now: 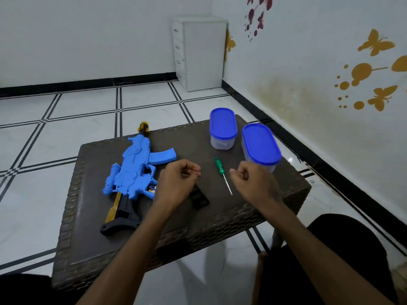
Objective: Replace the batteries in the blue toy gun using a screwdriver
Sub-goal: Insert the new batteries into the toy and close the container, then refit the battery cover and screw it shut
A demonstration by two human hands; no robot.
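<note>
White tiled flooring with dark grid lines surrounds a low brown woven table (92,245), which serves as the work surface. The blue toy gun (134,170) lies on the table's left half, muzzle pointing away from the person, with its battery compartment (151,189) apparently open and a battery end visible inside. A small dark cover plate (199,199) rests on the table just beside the gun, partly under the left hand. The green-handled screwdriver (222,175) lies between the two hands, untouched. Two blue-lidded containers (223,128) (259,144) stand at the far right.

The left hand (178,183) hovers with fingers curled, thumb and forefinger pressed together; whether they pinch a small screw cannot be determined. The right hand (253,183) is loosely curled and appears empty.

Judged step: removing the old batteries. Recommended procedure:

1. Set any loose screw beside the cover plate, away from the table edge.
2. Steady the gun body with one hand.
3. Lift each battery from one end, noting polarity before removal.
</note>
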